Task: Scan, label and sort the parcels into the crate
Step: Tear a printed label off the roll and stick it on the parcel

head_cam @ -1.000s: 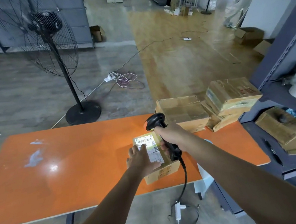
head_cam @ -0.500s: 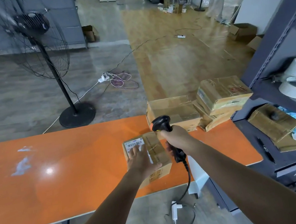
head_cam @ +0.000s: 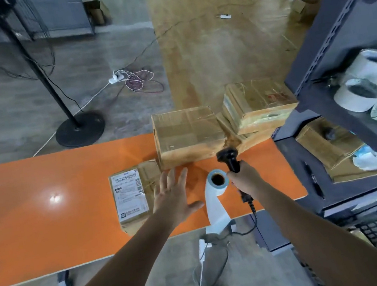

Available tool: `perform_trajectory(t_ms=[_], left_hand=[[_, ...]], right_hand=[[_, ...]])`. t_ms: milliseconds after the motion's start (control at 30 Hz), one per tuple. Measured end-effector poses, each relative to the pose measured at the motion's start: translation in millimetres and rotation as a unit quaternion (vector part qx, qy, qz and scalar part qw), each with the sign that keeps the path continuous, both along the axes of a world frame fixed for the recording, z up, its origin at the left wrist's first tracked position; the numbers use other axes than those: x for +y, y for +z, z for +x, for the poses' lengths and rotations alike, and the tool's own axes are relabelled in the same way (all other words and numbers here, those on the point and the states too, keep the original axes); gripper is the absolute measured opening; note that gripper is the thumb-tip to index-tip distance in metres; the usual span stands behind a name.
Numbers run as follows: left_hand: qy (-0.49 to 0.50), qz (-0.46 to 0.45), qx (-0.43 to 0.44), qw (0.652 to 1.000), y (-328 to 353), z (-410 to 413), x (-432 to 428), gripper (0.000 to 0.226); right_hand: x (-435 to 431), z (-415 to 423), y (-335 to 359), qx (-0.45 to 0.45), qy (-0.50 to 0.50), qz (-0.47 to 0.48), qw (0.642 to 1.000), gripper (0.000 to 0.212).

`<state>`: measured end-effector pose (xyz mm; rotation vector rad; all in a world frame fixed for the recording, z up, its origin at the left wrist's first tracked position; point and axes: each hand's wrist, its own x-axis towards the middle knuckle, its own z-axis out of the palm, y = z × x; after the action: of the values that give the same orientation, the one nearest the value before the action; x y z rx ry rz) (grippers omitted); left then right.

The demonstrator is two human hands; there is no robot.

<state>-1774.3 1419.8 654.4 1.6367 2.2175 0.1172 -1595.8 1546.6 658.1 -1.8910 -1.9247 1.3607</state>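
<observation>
The labelled parcel [head_cam: 130, 195] lies flat on the orange table [head_cam: 46, 213], just in front of a larger cardboard box [head_cam: 186, 138]. The left hand [head_cam: 173, 199], fingers spread wide, is at the parcel's right edge. The right hand [head_cam: 244, 181] grips a barcode scanner [head_cam: 230, 161] beside a label roll [head_cam: 217, 179].

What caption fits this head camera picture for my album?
Right hand grips the scanner, left hand spread open beside a labelled parcel on the orange table.
</observation>
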Motion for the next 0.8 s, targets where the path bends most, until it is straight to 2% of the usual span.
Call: perform_trajectory(t_ms=[267, 600, 667, 800], left_hand=[[0.006, -0.019, -0.004, 1.000, -10, 38, 23, 0.098], [0.000, -0.030, -0.024, 0.999, -28, 72, 39, 0.089], [0.010, -0.028, -0.034, 0.999, -30, 75, 43, 0.086], [0.048, -0.017, -0.080, 0.995, -28, 78, 45, 0.078]], right_hand=[[28, 23, -36, -0.025, 0.037, -0.006, 0.999, 0.028], [27, 33, -58, -0.004, 0.074, -0.004, 0.997, 0.050], [21, 32, -56, -0.011, 0.082, 0.034, 0.996, 0.051], [11, 21, -50, -0.074, 0.107, 0.176, 0.976, 0.033]])
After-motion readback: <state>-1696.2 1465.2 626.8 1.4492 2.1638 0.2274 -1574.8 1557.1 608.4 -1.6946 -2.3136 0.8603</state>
